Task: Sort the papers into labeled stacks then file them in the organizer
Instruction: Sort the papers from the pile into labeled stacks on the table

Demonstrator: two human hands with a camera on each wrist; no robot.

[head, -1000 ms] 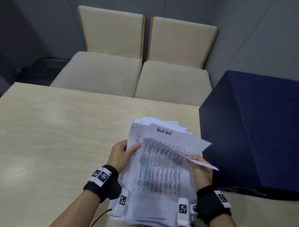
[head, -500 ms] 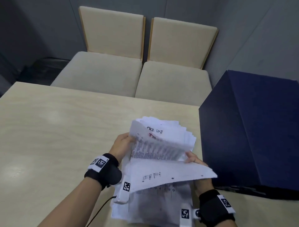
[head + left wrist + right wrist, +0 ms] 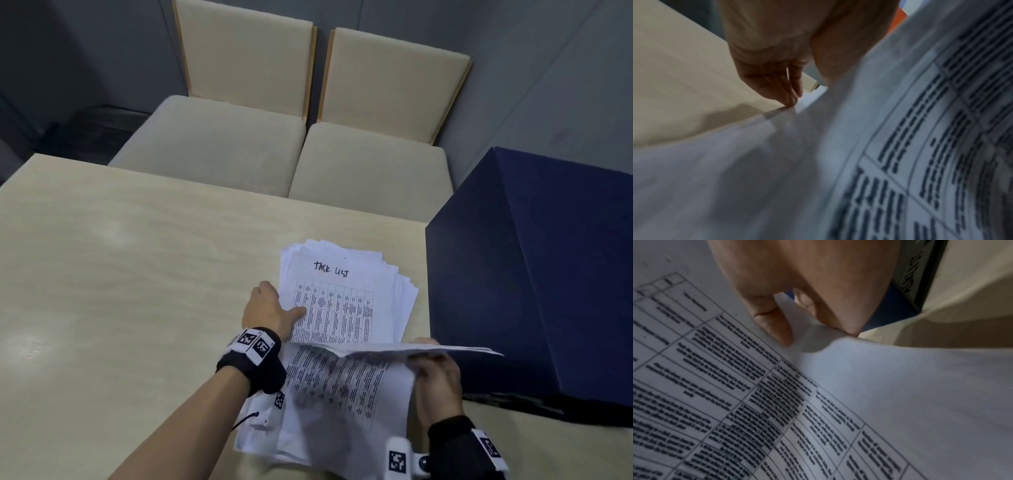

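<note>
Pale table [image 3: 120, 274] under paper pile [image 3: 346, 294], pile at 5 o'clock. Left hand [image 3: 270, 308] flat, pressing pile. Right hand [image 3: 435, 373] pinching lifted sheet [image 3: 342, 383]. Sorting step. Next: read heading, start stack.

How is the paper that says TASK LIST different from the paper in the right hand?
The TASK LIST sheet lies flat atop the stack, face up; the lifted sheet is bent and raised. The left hand touches the first; the right hand pinches the second. Both carry printed tables.
</note>
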